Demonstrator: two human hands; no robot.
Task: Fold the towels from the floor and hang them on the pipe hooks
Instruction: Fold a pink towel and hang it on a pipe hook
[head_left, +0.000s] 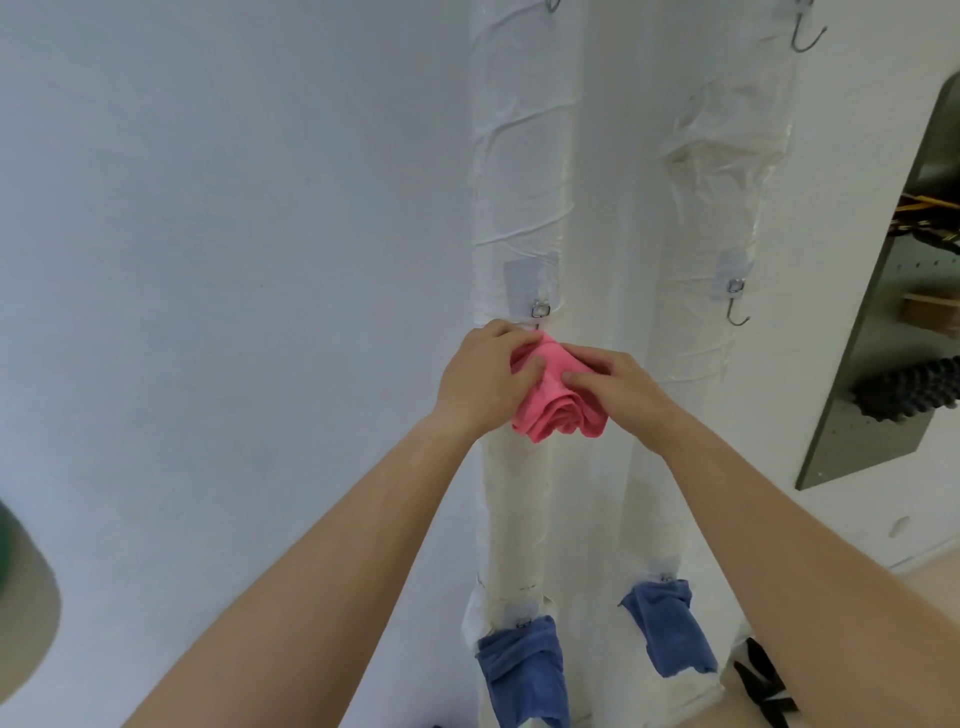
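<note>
Pink towel (558, 402), folded into a thick bunched bundle, is pressed against the left pipe (519, 182) just under its middle hook bracket (540, 309), caught between our two hands. Our left hand (483, 379) grips the bundle's left side, fingers curled over the upper fold and thumb bent across the front. Our right hand (618, 389) clamps the right side, fingers bent down onto the cloth, fingertips almost meeting those of the left. Both bare forearms reach up and forward from the bottom corners, converging on the towel with wrists about level. The hook's curve is hidden behind cloth and fingers, so we cannot tell whether the towel is on it. Beside it, the right pipe (727, 182) carries a metal hook (736, 312) at similar height. Lower down, a blue towel (524, 670) hangs on the left pipe and a second blue towel (670, 629) on the right. White wall (234, 260) fills the left.
</note>
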